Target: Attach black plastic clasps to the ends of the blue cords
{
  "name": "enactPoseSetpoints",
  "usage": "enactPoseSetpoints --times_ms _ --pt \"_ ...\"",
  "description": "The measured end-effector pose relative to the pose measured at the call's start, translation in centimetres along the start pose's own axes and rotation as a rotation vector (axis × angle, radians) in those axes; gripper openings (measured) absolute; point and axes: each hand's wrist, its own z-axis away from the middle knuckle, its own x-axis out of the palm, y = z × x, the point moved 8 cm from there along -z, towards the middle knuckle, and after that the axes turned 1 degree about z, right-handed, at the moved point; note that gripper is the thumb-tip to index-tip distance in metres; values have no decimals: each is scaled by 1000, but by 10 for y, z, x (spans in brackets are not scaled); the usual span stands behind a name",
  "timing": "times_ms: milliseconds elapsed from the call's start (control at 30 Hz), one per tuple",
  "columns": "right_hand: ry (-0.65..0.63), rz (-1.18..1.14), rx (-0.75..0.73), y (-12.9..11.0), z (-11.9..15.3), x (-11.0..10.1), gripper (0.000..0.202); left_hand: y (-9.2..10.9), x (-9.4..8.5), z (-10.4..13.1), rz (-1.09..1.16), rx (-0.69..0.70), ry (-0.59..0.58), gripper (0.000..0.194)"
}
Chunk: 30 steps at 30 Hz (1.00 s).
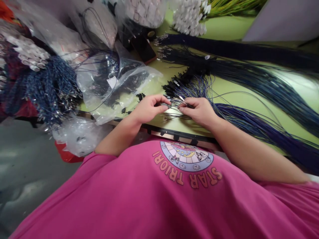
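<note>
My left hand [151,107] is over the front of the table, thumb and forefinger pinched around something small and dark that I cannot make out. A short gap separates it from my right hand [199,110], whose fingers close on a slim tool with a shiny metal tip [181,98], pointing up and left. Thin wires lie beneath and between the fingertips. Just beyond both hands is a row of black connectors [171,86] on a bundle of blue and white wires [201,84]. Fingers partly hide the tool's body.
Long dark cable bundles [249,73] stretch off to the right. Clear plastic bags [109,86] and blue twisted wires with white connectors [53,79] crowd the left. A dark phone-like slab [144,49] lies farther back. The table edge [179,135] runs close to my body.
</note>
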Motion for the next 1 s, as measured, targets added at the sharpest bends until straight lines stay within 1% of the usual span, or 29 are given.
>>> enactPoseSetpoints --times_ms 67,167,300,467,567,700,800,900,1000 --pt "40 -9 20 0 1 -5 16 -5 6 -8 169 -13 -2 20" --pt "57 -23 49 0 3 -8 19 -17 16 -14 374 -36 -8 22" --pt "130 50 66 0 5 -13 15 -26 22 -13 484 -53 -9 23" --pt "200 138 26 -3 6 -15 11 -27 24 -13 502 -66 -19 23" --pt "219 169 0 -5 7 -15 11 -31 23 -14 469 -87 -10 25" --pt "229 226 -25 -6 7 -14 11 -34 25 -15 439 -79 -15 26" --pt "250 327 -72 -7 8 -12 19 -35 25 -15 431 -88 -11 28" --pt "278 413 -148 -11 10 -10 27 -36 25 -14 427 -104 -12 29" --pt "260 446 -211 -15 13 -4 28 -33 27 -13 405 -106 -34 31"
